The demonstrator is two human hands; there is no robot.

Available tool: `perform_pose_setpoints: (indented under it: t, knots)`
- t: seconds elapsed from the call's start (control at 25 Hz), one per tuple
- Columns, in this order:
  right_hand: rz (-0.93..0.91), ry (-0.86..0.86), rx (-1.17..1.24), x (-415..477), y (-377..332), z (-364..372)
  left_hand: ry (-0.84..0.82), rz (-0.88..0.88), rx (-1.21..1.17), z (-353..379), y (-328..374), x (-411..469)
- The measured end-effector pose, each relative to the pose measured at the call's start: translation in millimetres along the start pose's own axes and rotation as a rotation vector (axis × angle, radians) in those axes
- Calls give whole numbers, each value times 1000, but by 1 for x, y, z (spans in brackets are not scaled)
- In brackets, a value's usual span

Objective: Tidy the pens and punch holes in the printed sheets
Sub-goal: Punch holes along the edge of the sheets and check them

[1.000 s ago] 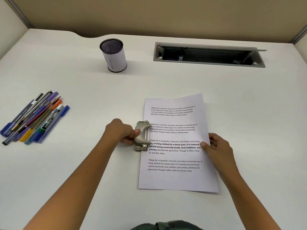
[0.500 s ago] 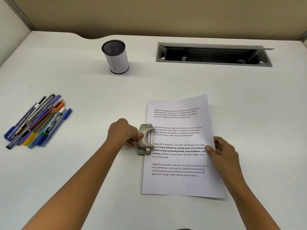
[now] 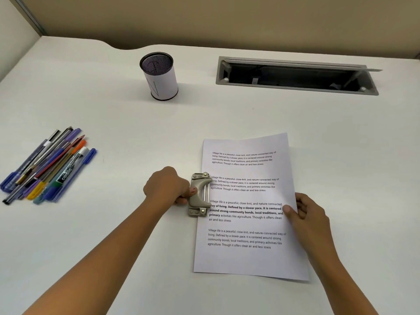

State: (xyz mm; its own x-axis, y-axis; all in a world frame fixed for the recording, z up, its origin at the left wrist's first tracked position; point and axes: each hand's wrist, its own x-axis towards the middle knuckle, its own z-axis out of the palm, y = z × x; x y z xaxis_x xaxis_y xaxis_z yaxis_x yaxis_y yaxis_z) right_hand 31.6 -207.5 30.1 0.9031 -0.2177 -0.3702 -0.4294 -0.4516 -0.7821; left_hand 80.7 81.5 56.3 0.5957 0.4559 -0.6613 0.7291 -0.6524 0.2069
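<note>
Hands keep their places from a second ago: the left hand (image 3: pixel 167 186) still grips the beige metal hole punch (image 3: pixel 200 193) at the left edge of the white printed sheet (image 3: pixel 247 208), the right hand (image 3: pixel 305 214) pinching its right edge. Coloured pens (image 3: pixel 45 165) stay heaped at the white tabletop's (image 3: pixel 113 123) left, well apart from the paper-wrapped mesh cup (image 3: pixel 160 76).

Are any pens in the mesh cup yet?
No, the mesh cup looks empty and the pens lie in a heap on the desk's left side.
</note>
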Motion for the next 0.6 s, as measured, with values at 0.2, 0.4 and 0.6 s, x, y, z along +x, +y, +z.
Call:
perform_pose_setpoints:
  t: [0.2, 0.4, 0.6]
  knots:
    - [6, -5, -6, 0, -2, -1, 28, 8, -2, -2, 2, -2]
    - [-3, -21, -4, -1, -3, -2, 31, 36, -51, 0, 1, -4]
    - [-11, -38, 13, -1, -6, -4, 2, 83, -130, 1, -2, -8]
